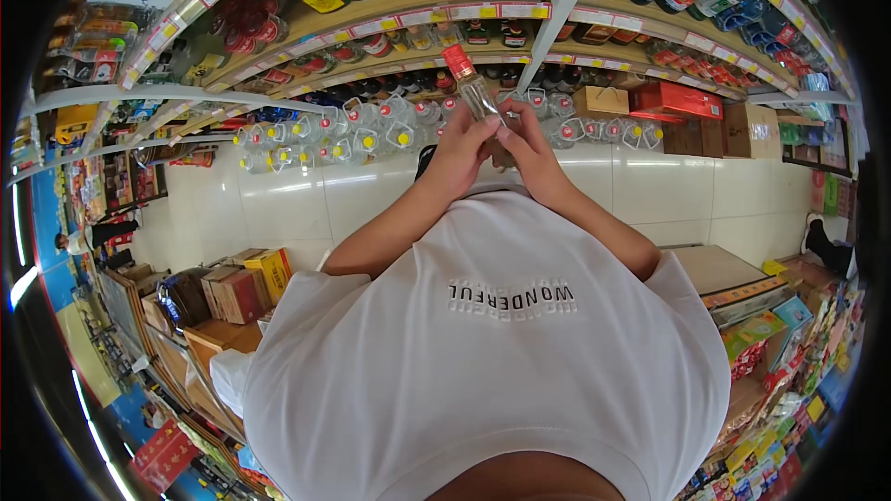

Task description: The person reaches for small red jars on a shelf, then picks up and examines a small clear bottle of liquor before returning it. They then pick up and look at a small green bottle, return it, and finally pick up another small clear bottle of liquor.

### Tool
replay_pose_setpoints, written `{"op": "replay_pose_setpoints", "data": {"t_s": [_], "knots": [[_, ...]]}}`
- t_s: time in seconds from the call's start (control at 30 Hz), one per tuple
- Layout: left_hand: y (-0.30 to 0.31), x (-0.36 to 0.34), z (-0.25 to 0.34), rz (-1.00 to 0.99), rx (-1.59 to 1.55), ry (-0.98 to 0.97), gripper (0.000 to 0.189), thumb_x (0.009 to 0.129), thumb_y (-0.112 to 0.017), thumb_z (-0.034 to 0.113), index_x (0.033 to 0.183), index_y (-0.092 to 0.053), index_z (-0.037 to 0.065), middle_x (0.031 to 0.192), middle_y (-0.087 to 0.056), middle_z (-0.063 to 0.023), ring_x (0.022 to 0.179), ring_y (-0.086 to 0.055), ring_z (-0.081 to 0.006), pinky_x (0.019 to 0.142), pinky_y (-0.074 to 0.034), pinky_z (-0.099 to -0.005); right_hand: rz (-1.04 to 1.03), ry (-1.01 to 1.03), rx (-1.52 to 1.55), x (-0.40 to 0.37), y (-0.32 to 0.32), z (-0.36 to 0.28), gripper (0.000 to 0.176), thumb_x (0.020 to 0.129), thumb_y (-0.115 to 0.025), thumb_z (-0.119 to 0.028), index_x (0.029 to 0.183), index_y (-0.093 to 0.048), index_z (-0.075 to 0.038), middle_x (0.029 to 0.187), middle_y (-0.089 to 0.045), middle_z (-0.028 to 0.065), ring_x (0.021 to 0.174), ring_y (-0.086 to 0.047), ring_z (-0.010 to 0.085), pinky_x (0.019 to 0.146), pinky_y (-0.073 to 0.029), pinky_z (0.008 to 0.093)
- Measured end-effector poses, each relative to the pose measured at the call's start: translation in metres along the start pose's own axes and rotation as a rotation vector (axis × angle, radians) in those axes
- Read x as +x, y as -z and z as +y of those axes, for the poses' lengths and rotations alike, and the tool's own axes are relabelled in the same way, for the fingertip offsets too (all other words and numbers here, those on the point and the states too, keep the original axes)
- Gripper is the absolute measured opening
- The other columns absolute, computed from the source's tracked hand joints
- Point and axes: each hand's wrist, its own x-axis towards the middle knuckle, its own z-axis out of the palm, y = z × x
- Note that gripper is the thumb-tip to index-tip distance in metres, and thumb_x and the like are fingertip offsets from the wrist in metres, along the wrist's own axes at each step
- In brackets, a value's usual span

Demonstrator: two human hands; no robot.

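Note:
A clear glass bottle (pixel 476 96) with a red cap is held between both hands in front of the chest, tilted with its cap toward the shelves. My left hand (pixel 464 150) is closed round the bottle's lower part from the left, its thumb on the glass. My right hand (pixel 527 142) holds the same lower part from the right, the thumb also on the bottle. The bottle's base is mostly hidden by the fingers.
Shelves (pixel 408 19) of bottles rise ahead. Large clear jugs (pixel 367 125) with red and yellow caps line the floor below. A red box (pixel 676 100) and cartons (pixel 750 130) stand right. Stacked boxes (pixel 237 295) are behind left. People show at both far edges.

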Motion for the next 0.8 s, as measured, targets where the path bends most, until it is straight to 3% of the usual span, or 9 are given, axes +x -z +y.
{"op": "replay_pose_setpoints", "data": {"t_s": [0.17,0.27,0.37,0.5,0.6,0.8], "knots": [[0.027,0.006,-0.001,-0.080,0.123,-0.042,0.064,0.095,-0.056,0.056,0.139,-0.044,0.010,0.118,-0.059,-0.0063,0.106,-0.057,-0.0160,0.084,-0.048,-0.0327,-0.126,-0.016,0.323,0.007,0.005,0.005,0.037,0.099,-0.049,-0.031,0.129,-0.037,-0.012,0.104,-0.061,0.0160,0.085,-0.059,0.0220,0.074,-0.046,0.0329],[0.035,0.021,0.017,0.073,0.105,-0.295,0.049,0.102,-0.049,0.043,0.135,-0.045,0.006,0.116,-0.061,-0.0060,0.091,-0.060,-0.0137,0.072,-0.051,-0.0295,-0.213,-0.101,0.547,0.009,0.005,-0.002,0.049,0.094,-0.050,-0.044,0.133,-0.037,-0.016,0.107,-0.062,0.0203,0.079,-0.059,0.0254,0.070,-0.045,0.0338],[0.037,0.020,0.051,0.069,0.068,-0.314,0.049,0.102,-0.050,0.042,0.129,-0.052,0.002,0.107,-0.065,-0.0054,0.087,-0.061,-0.0127,0.076,-0.050,-0.0294,-0.209,-0.219,0.645,0.004,0.001,-0.008,0.056,0.092,-0.050,-0.050,0.135,-0.038,-0.017,0.106,-0.063,0.0212,0.076,-0.059,0.0266,0.066,-0.044,0.0335],[0.048,0.024,0.078,-0.052,0.298,-0.252,0.045,0.100,-0.055,0.040,0.122,-0.058,0.001,0.100,-0.067,-0.0047,0.082,-0.062,-0.0127,0.074,-0.050,-0.0290,-0.310,-0.223,0.639,0.002,0.003,-0.005,0.057,0.091,-0.049,-0.051,0.137,-0.039,-0.018,0.105,-0.063,0.0209,0.075,-0.059,0.0267,0.062,-0.042,0.0329],[0.049,0.020,0.082,-0.128,0.365,-0.179,0.039,0.097,-0.062,0.036,0.116,-0.060,0.002,0.099,-0.067,-0.0044,0.084,-0.062,-0.0134,0.071,-0.050,-0.0297,-0.275,-0.242,0.639,-0.002,0.005,-0.005,0.058,0.091,-0.049,-0.051,0.138,-0.038,-0.019,0.104,-0.063,0.0207,0.074,-0.058,0.0262,0.061,-0.042,0.0327],[0.023,0.016,0.080,-0.104,0.440,-0.058,0.024,0.093,-0.069,0.021,0.108,-0.063,0.004,0.095,-0.068,-0.0027,0.082,-0.063,-0.0110,0.070,-0.052,-0.0281,-0.327,-0.203,0.592,-0.020,0.022,0.003,0.057,0.092,-0.050,-0.051,0.137,-0.037,-0.018,0.105,-0.062,0.0225,0.074,-0.058,0.0253,0.064,-0.043,0.0328]]}}
